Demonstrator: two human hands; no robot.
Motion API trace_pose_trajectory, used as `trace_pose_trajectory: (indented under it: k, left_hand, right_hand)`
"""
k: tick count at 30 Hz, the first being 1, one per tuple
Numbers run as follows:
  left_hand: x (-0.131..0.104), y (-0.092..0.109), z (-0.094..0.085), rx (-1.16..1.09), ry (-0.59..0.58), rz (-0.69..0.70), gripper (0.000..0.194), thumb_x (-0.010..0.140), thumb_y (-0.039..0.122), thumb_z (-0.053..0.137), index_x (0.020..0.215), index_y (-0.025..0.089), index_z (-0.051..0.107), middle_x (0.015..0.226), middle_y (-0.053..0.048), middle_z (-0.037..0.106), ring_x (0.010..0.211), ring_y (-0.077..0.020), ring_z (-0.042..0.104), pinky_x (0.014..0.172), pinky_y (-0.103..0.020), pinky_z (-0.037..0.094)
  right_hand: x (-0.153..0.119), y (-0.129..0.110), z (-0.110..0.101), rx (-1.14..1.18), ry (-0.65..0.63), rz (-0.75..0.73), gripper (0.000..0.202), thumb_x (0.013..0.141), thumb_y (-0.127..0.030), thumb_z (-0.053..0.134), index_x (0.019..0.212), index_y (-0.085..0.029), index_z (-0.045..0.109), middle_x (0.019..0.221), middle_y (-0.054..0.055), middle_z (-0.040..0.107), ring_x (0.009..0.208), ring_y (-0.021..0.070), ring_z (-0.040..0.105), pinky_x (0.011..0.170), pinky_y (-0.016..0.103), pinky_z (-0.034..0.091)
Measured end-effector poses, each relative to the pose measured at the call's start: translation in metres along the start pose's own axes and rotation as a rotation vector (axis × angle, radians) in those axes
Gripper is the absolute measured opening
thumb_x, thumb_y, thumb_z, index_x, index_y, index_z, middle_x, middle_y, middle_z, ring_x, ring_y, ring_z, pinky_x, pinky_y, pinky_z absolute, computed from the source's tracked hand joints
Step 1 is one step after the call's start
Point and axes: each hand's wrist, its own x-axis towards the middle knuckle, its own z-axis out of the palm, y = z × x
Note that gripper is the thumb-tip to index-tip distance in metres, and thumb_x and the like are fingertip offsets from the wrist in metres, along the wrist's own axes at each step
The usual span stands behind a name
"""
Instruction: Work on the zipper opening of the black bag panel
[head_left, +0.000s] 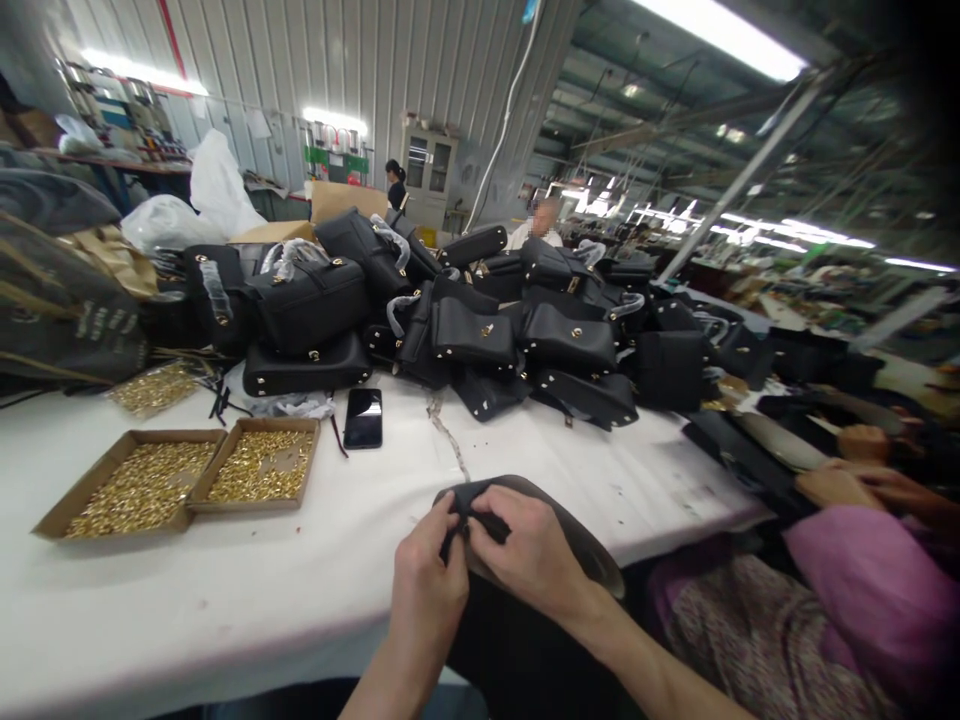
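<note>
A black handbag (525,640) rests at the front edge of the table, partly over my lap, its brownish inside showing along the rim. My left hand (433,560) pinches the bag's upper edge at its left corner. Close beside it, my right hand (525,545) grips the same edge between thumb and fingers. The fingertips of both hands nearly meet there, and whether a small fitting sits between them is hidden. To the left stand two cardboard trays, a larger one (56,517) and a smaller one (309,470), both filled with small gold-coloured metal pieces.
Black handbags (472,335) with wrapped handles lie heaped across the back of the table. A black phone (364,418) lies before them, near a clear bag of gold pieces (157,388). At right, a co-worker's hands (840,485) handle another black bag, with a pink sleeve (862,570) close by.
</note>
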Motion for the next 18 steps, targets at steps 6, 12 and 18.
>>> trace_pose_trajectory:
  k: [6,12,18]
  left_hand:
    - [-0.007,-0.001,0.002,0.021,0.081,0.058,0.028,0.101,0.012,0.061,0.121,0.02,0.079,0.134,-0.013,0.082,0.123,-0.0272,0.081,0.109,-0.042,0.069]
    - [-0.014,-0.007,0.009,0.008,0.193,0.106,0.03,0.098,0.008,0.062,0.121,0.019,0.077,0.132,-0.012,0.083,0.119,-0.0255,0.083,0.105,-0.04,0.071]
    - [-0.013,-0.006,0.008,0.006,0.149,0.144,0.037,0.099,0.005,0.059,0.129,0.019,0.077,0.138,-0.012,0.081,0.125,-0.0251,0.08,0.111,-0.041,0.07]
  right_hand:
    - [0.001,-0.002,0.002,-0.037,-0.032,0.027,0.011,0.096,-0.015,0.067,0.087,-0.022,0.068,0.085,0.003,0.071,0.078,0.0211,0.065,0.071,0.034,0.045]
    - [-0.003,-0.003,0.001,-0.042,-0.073,-0.031,0.01,0.099,-0.017,0.068,0.091,-0.022,0.069,0.087,0.002,0.07,0.078,0.0205,0.065,0.072,0.035,0.046]
    - [-0.005,-0.004,0.004,-0.036,-0.074,-0.051,0.007,0.101,-0.018,0.068,0.098,-0.023,0.071,0.089,0.002,0.071,0.08,0.0205,0.066,0.076,0.035,0.05]
